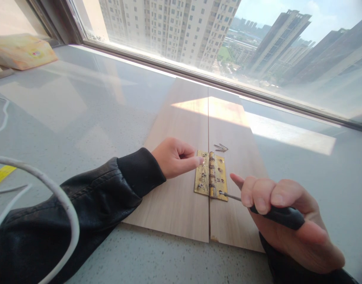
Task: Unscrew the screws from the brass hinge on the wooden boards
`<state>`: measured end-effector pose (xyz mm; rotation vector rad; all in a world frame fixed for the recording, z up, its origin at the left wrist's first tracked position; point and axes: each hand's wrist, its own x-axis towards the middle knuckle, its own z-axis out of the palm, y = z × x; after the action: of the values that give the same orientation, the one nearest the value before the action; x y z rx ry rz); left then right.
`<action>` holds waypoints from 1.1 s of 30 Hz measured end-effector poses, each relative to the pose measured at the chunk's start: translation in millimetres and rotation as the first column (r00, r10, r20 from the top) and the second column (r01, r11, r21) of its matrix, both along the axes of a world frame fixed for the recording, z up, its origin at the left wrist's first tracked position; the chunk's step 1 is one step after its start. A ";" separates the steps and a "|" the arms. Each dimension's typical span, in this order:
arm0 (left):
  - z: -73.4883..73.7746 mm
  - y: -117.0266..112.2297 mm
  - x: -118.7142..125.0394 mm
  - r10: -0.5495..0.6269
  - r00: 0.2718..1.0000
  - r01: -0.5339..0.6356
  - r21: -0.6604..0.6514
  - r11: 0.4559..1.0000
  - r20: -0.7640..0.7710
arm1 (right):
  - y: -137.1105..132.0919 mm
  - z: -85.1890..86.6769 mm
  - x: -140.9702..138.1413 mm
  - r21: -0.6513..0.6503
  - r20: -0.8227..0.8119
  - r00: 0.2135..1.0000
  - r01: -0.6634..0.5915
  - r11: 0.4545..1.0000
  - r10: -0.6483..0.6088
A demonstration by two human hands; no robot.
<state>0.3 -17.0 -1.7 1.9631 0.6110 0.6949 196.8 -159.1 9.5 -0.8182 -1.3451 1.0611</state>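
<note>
A brass hinge [211,173] lies spread flat across the seam between two pale wooden boards [181,213]. Screw heads show in its left leaf, while the right leaf has several holes. My right hand [283,209] is wrapped round the black handle of a screwdriver [280,217], whose tip meets the lowest hole of the right leaf. Whether a screw sits under that tip I cannot tell. My left hand [177,157] has its fingers curled and its thumb pressing on the upper part of the left leaf. Several loose screws [221,148] rest on the right board just above the hinge.
The boards lie on a speckled white sill [118,252] below a large window [198,31]. A white cable [71,209] loops in front of my left sleeve. A yellow strip [1,176] is at the left, and a patterned soft pack [23,51] stands in the far left corner.
</note>
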 end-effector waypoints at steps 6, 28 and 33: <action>1.1 -1.2 -0.2 0.007 1.000 -0.007 -0.015 1.000 0.005 | 0.9 9.9 -21.3 -0.082 -0.023 0.998 -0.057 0.995 0.055; 6.4 -5.2 -1.0 0.016 1.000 -0.017 -0.067 0.998 -0.014 | -0.8 -2.2 -10.4 0.021 0.000 0.988 0.153 0.988 -0.153; 5.9 -5.2 -0.9 0.021 1.000 -0.021 -0.066 0.998 -0.005 | -1.1 0.2 -11.7 -0.031 -0.048 0.991 0.122 0.992 -0.124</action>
<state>-0.7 -22.1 4.2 1.9002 0.6506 0.6752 185.1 -160.1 9.6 -0.8785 -1.2250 0.9990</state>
